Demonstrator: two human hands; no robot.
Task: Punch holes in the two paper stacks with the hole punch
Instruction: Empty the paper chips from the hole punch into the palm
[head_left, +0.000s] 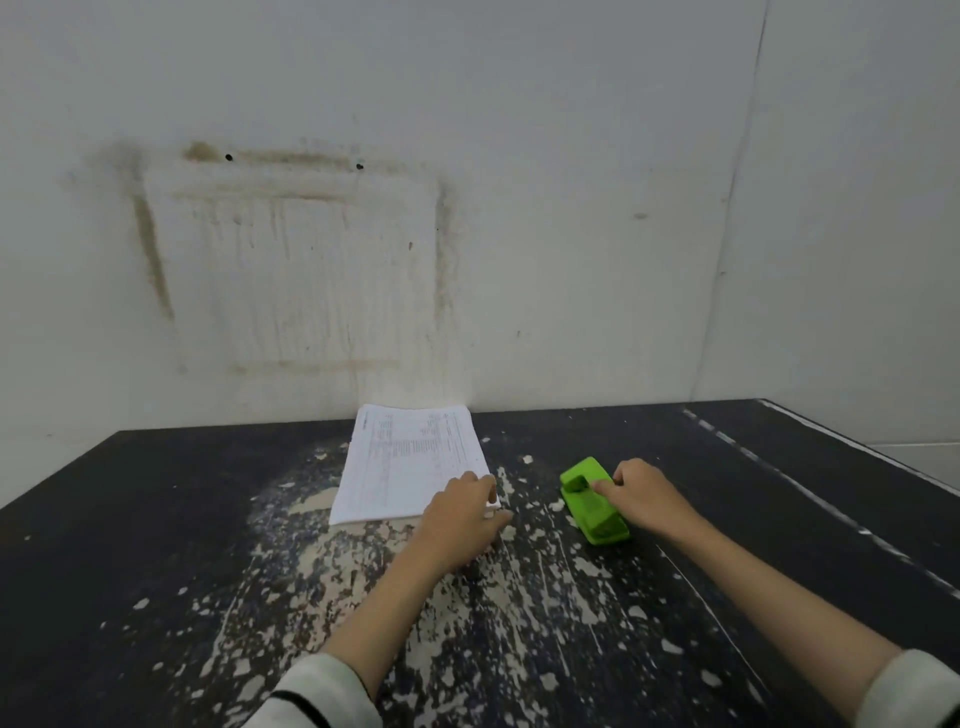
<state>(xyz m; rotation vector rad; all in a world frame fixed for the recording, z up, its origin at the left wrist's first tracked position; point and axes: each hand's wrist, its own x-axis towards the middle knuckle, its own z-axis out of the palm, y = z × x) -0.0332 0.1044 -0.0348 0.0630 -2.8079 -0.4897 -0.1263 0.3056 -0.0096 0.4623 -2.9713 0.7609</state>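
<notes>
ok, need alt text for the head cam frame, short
A person's right hand grips a green hole punch on a worn black table, while the left hand rests on the near right corner of a printed paper stack. The punch sits apart from the paper, to its right. A stained white wall stands behind.

Single head-worn wide-angle view, looking forward and down from the person's own position. It faces a stained wall (467, 182) across a dark, paint-chipped table (156, 545). Both forearms enter from the bottom edge, close to the lens; the wall fills the upper half.
</notes>
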